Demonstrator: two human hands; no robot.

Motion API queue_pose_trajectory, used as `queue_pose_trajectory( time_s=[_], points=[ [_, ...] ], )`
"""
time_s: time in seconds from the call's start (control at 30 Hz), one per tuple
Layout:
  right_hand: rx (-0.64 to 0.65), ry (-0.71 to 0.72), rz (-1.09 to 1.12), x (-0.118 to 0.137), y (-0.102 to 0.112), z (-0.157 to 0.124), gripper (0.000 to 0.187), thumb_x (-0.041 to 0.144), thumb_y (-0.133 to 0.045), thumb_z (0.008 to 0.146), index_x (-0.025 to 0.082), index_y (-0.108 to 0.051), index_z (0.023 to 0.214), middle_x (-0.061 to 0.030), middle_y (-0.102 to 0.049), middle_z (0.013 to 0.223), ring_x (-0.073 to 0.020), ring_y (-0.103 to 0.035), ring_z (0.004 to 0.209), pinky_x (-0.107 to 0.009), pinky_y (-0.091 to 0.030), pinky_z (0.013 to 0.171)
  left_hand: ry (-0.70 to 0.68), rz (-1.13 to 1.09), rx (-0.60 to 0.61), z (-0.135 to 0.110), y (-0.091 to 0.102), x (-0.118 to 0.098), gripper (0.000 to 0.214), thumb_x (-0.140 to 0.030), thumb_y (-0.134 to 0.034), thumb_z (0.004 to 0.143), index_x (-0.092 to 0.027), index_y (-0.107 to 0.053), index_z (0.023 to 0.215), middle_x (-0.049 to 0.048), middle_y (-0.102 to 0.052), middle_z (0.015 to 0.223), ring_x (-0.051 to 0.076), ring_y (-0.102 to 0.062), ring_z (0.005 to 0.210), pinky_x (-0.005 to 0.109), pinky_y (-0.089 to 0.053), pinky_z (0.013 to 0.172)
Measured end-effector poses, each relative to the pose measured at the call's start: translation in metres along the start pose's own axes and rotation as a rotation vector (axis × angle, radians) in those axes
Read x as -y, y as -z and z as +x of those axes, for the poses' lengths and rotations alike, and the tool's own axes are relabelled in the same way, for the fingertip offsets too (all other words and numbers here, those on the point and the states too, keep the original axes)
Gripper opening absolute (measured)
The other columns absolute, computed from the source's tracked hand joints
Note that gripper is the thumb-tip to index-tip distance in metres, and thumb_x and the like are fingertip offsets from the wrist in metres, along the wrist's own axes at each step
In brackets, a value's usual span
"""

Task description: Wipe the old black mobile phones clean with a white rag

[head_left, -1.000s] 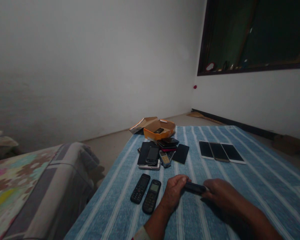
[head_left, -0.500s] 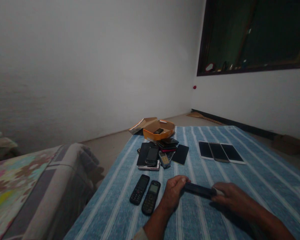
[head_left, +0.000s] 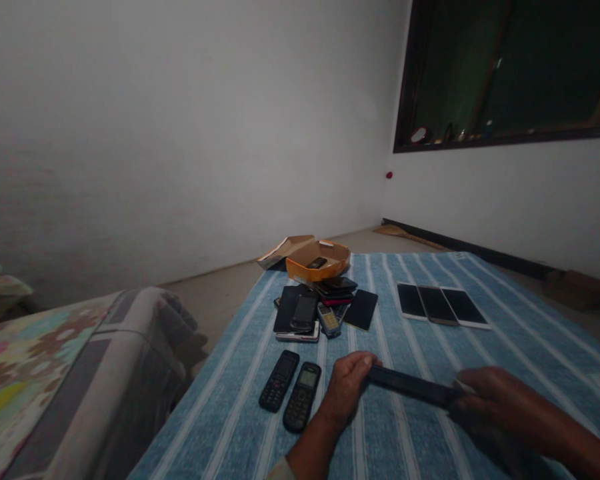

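Observation:
My left hand (head_left: 347, 388) is closed around one end of a long dark flat object (head_left: 410, 387), held just above the blue striped cloth (head_left: 420, 427). My right hand (head_left: 500, 407) pinches its other end, further right. I cannot make out what the dark object is. Two black keypad phones (head_left: 291, 388) lie side by side just left of my left hand.
A pile of several phones (head_left: 323, 307) lies further back, with an orange cardboard box (head_left: 319, 259) holding one phone behind it. Three smartphones (head_left: 443, 304) lie in a row at the right. A patterned mattress (head_left: 55, 373) is at the left; a dark window (head_left: 510, 67) upper right.
My right hand has slid to the right along the dark object, so more of its length now shows between my hands. My left hand has stayed in place.

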State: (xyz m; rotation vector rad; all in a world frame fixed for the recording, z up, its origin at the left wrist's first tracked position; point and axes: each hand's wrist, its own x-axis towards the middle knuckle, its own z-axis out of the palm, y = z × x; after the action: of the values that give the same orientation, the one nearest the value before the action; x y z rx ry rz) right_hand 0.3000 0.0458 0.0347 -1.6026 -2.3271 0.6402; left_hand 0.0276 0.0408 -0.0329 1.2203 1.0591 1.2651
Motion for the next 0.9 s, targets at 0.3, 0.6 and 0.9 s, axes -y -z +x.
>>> queue_pose_trajectory(
  time_s=[0.3, 0.6, 0.9],
  points=[
    [-0.365, 0.183, -0.019, 0.028, -0.033, 0.015, 0.036, 0.038, -0.035, 0.097, 0.022, -0.063, 0.082, -0.0073, -0.069, 0.082, -0.0206, -0.063, 0.074, -0.030, -0.041, 0.069, -0.024, 0.049, 0.010, 0.002, 0.001, -0.002, 0.045, -0.055, -0.058, 0.084, -0.013, -0.075, 0.087, 0.0097, -0.073, 0.088, 0.024, -0.061, 0.088, 0.033, -0.042, 0.083],
    [-0.587, 0.301, -0.382, 0.030, -0.066, 0.025, 0.046, 0.038, -0.034, 0.101, 0.020, -0.057, 0.065, -0.0036, -0.057, 0.060, -0.0178, -0.053, 0.058, -0.031, -0.032, 0.064, -0.035, 0.043, 0.014, 0.000, -0.001, -0.007, 0.048, -0.058, -0.058, 0.083, -0.012, -0.074, 0.085, 0.0104, -0.073, 0.086, 0.024, -0.061, 0.087, 0.033, -0.043, 0.083],
    [-0.704, 0.422, -0.274, 0.048, -0.062, 0.021, 0.050, 0.034, -0.032, 0.102, 0.021, -0.052, 0.059, -0.0028, -0.050, 0.058, -0.0163, -0.046, 0.060, -0.030, -0.032, 0.065, -0.031, 0.008, 0.013, 0.000, -0.002, -0.007, 0.047, -0.057, -0.060, 0.082, -0.012, -0.074, 0.086, 0.0101, -0.073, 0.087, 0.024, -0.063, 0.087, 0.033, -0.044, 0.083]
  ],
)
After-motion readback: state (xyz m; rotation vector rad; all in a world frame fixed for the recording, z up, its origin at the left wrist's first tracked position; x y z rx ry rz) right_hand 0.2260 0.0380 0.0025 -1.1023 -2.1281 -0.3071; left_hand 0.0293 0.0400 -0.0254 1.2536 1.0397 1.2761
